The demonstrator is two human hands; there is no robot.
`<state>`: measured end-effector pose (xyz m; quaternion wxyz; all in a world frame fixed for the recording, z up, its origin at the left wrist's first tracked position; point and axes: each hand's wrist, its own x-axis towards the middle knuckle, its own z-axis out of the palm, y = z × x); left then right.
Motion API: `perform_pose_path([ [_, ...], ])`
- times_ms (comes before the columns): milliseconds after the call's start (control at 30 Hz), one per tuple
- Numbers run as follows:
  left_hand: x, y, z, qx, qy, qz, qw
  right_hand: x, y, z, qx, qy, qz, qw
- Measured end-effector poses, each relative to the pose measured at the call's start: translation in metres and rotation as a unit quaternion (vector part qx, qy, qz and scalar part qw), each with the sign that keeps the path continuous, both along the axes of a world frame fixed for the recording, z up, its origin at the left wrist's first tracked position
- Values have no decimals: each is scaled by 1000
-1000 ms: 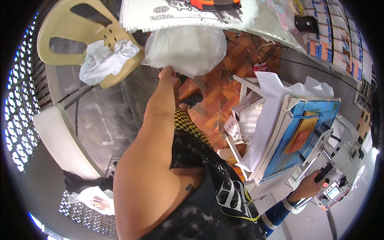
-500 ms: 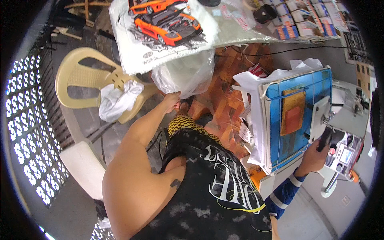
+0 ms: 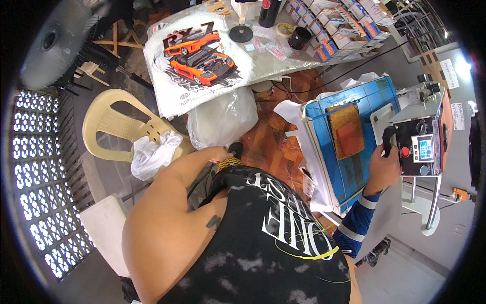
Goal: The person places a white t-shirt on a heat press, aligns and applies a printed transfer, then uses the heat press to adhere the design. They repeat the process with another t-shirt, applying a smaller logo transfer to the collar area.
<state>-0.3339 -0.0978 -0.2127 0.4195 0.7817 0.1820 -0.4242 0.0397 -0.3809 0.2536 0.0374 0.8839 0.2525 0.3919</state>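
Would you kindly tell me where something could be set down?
Bare brown floor lies between the bag and blue board; the table shows a narrow front strip right of the sheets. Its right end is crowded with boxes.

Left arm (image 3: pixel 157 223): bare, bent at the elbow, extended forward; dark tattoo (image 3: pixel 213 222) high up
Left hand (image 3: pixel 218 153): ahead of the body, how closed unclear
Right forearm (image 3: pixel 358 223): blue-sleeved, angled outward
Right hand (image 3: pixel 383 169): curled in a grip
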Motion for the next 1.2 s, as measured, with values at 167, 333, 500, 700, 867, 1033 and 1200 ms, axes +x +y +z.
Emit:
perform_pose_path([
  [167, 40, -33, -25, 11, -286, 3, 958, -4, -4, 5, 6, 24, 50, 998],
  [333, 34, -14, -26, 201, -276, -105, 934, -9, -5, 12, 20, 64, 62, 996],
  [500, 11, 16, -2, 246, -177, -338, 891, -10, -9, 17, 58, 72, 105, 990],
  [700, -6, 6, -7, 43, -36, 58, 997, -7, -12, 13, 102, 50, 133, 985],
  [867, 23, -26, 5, 150, -191, -194, 950, -4, -16, 10, 112, 49, 164, 979],
  [1033, 59, -59, 55, 121, -99, 20, 988, -1, -19, 9, 130, 50, 192, 971],
  [1200, 56, -85, 74, -6, -25, 97, 995, -1, -24, 10, 127, 74, 208, 967],
])
